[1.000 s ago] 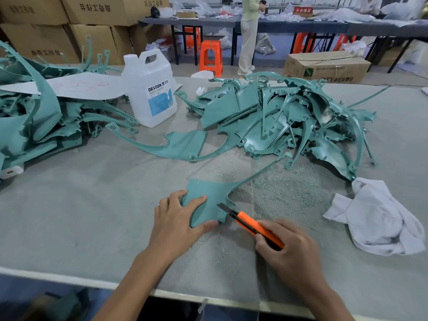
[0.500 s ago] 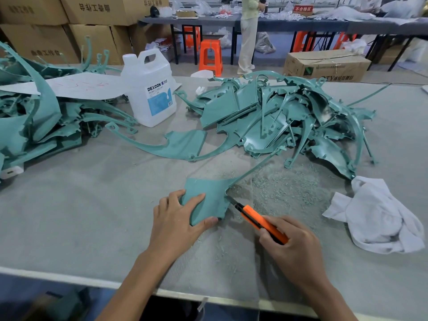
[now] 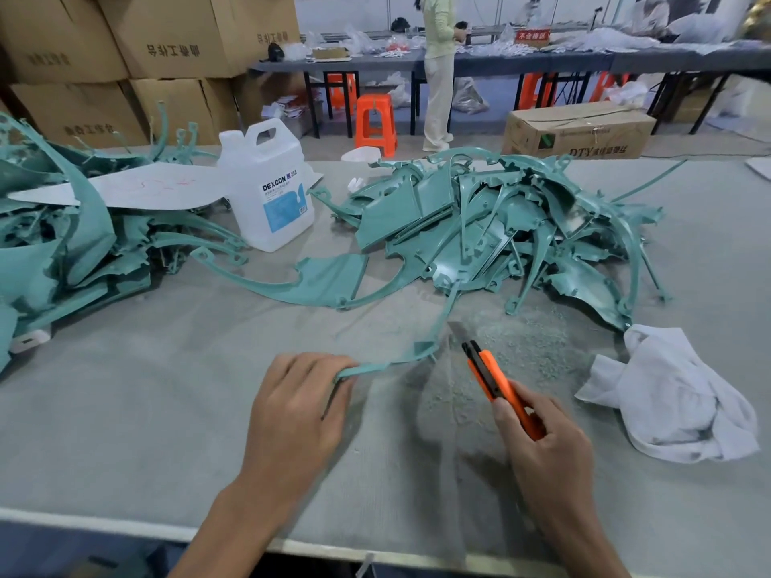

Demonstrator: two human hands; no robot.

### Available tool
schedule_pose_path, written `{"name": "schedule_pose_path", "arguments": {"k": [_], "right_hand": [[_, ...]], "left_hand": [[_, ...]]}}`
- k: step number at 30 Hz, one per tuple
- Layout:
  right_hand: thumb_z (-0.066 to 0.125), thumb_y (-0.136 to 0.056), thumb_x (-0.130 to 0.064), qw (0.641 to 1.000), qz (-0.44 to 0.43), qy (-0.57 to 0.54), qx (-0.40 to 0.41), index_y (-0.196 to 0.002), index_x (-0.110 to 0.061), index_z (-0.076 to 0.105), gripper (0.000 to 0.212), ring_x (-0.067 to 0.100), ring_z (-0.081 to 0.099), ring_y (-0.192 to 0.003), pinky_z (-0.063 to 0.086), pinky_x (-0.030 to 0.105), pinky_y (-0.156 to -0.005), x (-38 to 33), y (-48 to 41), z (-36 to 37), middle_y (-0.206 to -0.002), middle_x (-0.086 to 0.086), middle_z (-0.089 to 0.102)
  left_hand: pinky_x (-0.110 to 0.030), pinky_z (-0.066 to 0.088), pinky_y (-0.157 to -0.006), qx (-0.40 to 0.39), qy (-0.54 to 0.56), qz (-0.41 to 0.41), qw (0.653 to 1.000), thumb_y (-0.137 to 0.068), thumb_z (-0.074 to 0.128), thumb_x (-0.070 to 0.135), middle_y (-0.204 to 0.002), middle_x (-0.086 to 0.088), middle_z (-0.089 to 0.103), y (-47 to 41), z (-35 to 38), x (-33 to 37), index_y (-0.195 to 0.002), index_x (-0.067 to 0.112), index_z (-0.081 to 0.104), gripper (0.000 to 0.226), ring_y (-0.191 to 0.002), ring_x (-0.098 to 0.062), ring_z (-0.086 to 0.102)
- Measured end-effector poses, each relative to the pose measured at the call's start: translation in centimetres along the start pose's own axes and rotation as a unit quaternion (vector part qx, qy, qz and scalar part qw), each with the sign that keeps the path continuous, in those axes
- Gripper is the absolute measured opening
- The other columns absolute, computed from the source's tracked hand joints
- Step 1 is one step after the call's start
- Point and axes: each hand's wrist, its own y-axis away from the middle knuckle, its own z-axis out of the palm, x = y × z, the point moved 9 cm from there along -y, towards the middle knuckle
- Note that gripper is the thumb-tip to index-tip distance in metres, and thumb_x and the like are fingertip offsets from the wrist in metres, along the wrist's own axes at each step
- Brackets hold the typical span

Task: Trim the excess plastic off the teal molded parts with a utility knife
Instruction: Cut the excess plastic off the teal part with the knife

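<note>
Left hand around the edge of a teal part, right hand around an orange utility knife just beside it

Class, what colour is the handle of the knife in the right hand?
Orange, with a black slider; the knife handle shows in the head view.

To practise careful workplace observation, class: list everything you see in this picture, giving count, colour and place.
held teal part: one, teal, table front, edge-on
utility knife: one, orange-black, blade out beside that part
teal part piles: two, teal, left and centre-right
jug: one, white, between piles
cloth: one, white, table right
shavings: many, pale, by knife
cardboard boxes: several, brown, back left
table: one, grey, underneath
left grip: holds the part's end
right grip: holds the knife
</note>
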Motion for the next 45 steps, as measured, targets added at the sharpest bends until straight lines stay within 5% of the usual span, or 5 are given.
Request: {"name": "schedule_pose_path", "arguments": {"k": [16, 22, 28, 40, 45], "right_hand": [[0.071, -0.085, -0.039, 0.999, -0.002, -0.042, 0.021, -0.11, -0.053, 0.063, 0.03, 0.014, 0.064, -0.052, 0.056, 0.037, -0.058, -3.6, 5.0, -3.9, -0.084, -0.01, 0.075], [0.075, -0.079, -0.038, 0.999, -0.027, 0.006, 0.019, -0.113, -0.053, 0.06, 0.039, 0.005, 0.061, -0.053, 0.048, 0.014, -0.056, -6.7, 5.7, -2.9, -0.073, -0.015, 0.069], [0.055, -0.074, -0.06, 0.998, -0.055, -0.041, 0.001, -0.112, -0.056, 0.062, 0.039, 0.012, 0.058, -0.042, 0.052, 0.031, -0.048, -8.7, 6.3, -3.2, -0.07, -0.012, 0.07], [0.07, -0.091, -0.033, 1.0, -0.003, -0.029, -0.006, -0.105, -0.052, 0.066, 0.025, 0.015, 0.059, -0.049, 0.058, 0.043, -0.06, -6.4, 3.6, -3.5, -0.08, -0.006, 0.074], [0.058, -0.083, -0.06, 0.998, -0.032, -0.056, -0.023, -0.122, -0.044, 0.063, 0.042, 0.013, 0.06, -0.046, 0.053, 0.025, -0.049, -7.8, 4.7, -3.1, -0.083, -0.007, 0.074]], "left_hand": [[-0.006, 0.045, -0.07, -0.008, 0.133, -0.064, 0.989, -0.098, 0.05, 0.027, -0.103, 0.015, 0.069, 0.2, -0.4, 4.3, -0.122, 0.027, 0.06, 0.026, -0.071, 0.003, 0.057], [0.004, 0.033, -0.069, 0.007, 0.137, -0.103, 0.985, -0.097, 0.05, 0.031, -0.086, 0.025, 0.06, -0.3, -0.8, 4.3, -0.117, 0.032, 0.062, 0.023, -0.067, 0.01, 0.052], [-0.003, 0.037, -0.057, 0.036, 0.15, -0.151, 0.976, -0.099, 0.045, 0.045, -0.095, 0.009, 0.057, -0.7, -1.9, 3.6, -0.116, 0.045, 0.047, 0.016, -0.061, -0.005, 0.055], [-0.028, 0.049, -0.053, 0.027, 0.182, -0.183, 0.966, -0.097, 0.046, 0.052, -0.085, 0.009, 0.061, 1.0, -1.7, 3.0, -0.111, 0.063, 0.048, 0.017, -0.061, -0.011, 0.059], [-0.03, 0.05, -0.056, 0.024, 0.188, -0.204, 0.961, -0.095, 0.046, 0.055, -0.089, 0.014, 0.063, 0.6, -1.8, 3.0, -0.108, 0.056, 0.052, 0.014, -0.072, -0.01, 0.062]]}}
